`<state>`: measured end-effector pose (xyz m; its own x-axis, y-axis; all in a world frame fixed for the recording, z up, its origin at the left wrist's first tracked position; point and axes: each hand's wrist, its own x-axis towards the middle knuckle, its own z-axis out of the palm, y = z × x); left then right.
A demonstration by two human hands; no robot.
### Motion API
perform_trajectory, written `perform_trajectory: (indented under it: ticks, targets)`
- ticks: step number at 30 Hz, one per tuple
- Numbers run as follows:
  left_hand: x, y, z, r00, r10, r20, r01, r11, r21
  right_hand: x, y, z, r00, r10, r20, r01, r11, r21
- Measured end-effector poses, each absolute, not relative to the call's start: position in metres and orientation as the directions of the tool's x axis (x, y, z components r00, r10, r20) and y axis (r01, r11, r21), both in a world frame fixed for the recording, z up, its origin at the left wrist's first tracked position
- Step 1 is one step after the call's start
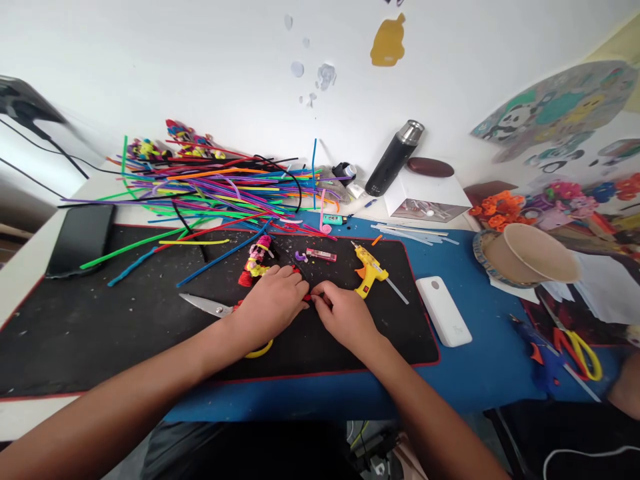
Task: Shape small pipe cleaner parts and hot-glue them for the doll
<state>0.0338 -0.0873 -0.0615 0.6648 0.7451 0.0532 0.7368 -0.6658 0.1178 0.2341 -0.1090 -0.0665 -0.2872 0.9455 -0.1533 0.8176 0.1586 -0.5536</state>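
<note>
Over the middle of the black mat (pixel 135 333), my left hand (pixel 273 300) and my right hand (pixel 345 313) meet with fingertips pinched on a small red pipe cleaner piece (pixel 307 298), mostly hidden by the fingers. A pair of scissors (pixel 205 305) lies partly under my left hand and wrist, blades to the left. Just beyond my left hand is a small pipe cleaner figure (pixel 257 257) in pink, yellow and red. A yellow glue gun (pixel 370 272) rests beyond my right hand. Between them lie a red lighter (pixel 321 255) and a purple scrap (pixel 301 256).
Many coloured pipe cleaners (pixel 225 183) are heaped at the back left, with finished figures (pixel 187 140) behind. A phone (pixel 83 240) lies left. Toward the right are a thermos (pixel 395 157), a white power bank (pixel 443 311), a bowl (pixel 540 253) and another person's hand (pixel 625 387).
</note>
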Motion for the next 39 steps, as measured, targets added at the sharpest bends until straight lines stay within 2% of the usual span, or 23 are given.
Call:
perform_trajectory:
  ticks: [5, 13, 15, 17, 20, 22, 26, 29, 34, 39]
  targets:
    - [0.039, -0.086, -0.059, 0.671, 0.740, 0.041, 0.738, -0.672, 0.061, 0.234, -0.110, -0.069, -0.287, 0.948, -0.139, 0.798, 0.157, -0.582]
    - [0.042, -0.083, -0.060, 0.672, 0.740, 0.027, 0.736, -0.672, 0.082, 0.240, -0.109, -0.080, -0.242, 0.965, -0.101, 0.694, 0.099, -0.713]
    - [0.039, -0.083, -0.061, 0.651, 0.759, 0.023, 0.744, -0.643, 0.181, 0.241, -0.110, -0.081, -0.232, 0.968, -0.096, 0.663, 0.085, -0.744]
    - [0.033, -0.082, -0.057, 0.587, 0.809, 0.001, 0.747, -0.543, 0.383, 0.241, -0.110, -0.081, -0.223, 0.971, -0.091, 0.627, 0.071, -0.776]
    - [0.024, -0.082, -0.043, 0.446, 0.889, -0.106, 0.621, -0.221, 0.752, 0.240, -0.110, -0.080, -0.215, 0.973, -0.089, 0.528, 0.039, -0.848]
    - [0.019, -0.083, -0.032, 0.357, 0.926, -0.120, 0.479, -0.071, 0.875, 0.237, -0.110, -0.079, -0.223, 0.970, -0.100, 0.425, 0.004, -0.905]
    - [0.015, -0.088, -0.021, 0.207, 0.962, -0.176, 0.323, 0.103, 0.941, 0.226, -0.108, -0.073, -0.261, 0.957, -0.124, 0.210, -0.069, -0.975]
    - [0.015, -0.092, -0.026, 0.160, 0.961, -0.225, 0.230, 0.186, 0.955, 0.217, -0.106, -0.067, -0.281, 0.953, -0.117, 0.117, -0.087, -0.989]
    - [0.015, -0.098, -0.037, 0.122, 0.956, -0.266, 0.106, 0.254, 0.961, 0.207, -0.104, -0.061, -0.277, 0.956, -0.095, 0.078, -0.077, -0.994]
    - [0.015, -0.104, -0.034, 0.100, 0.961, -0.258, 0.142, 0.243, 0.960, 0.202, -0.104, -0.059, -0.272, 0.957, -0.102, 0.057, -0.090, -0.994]
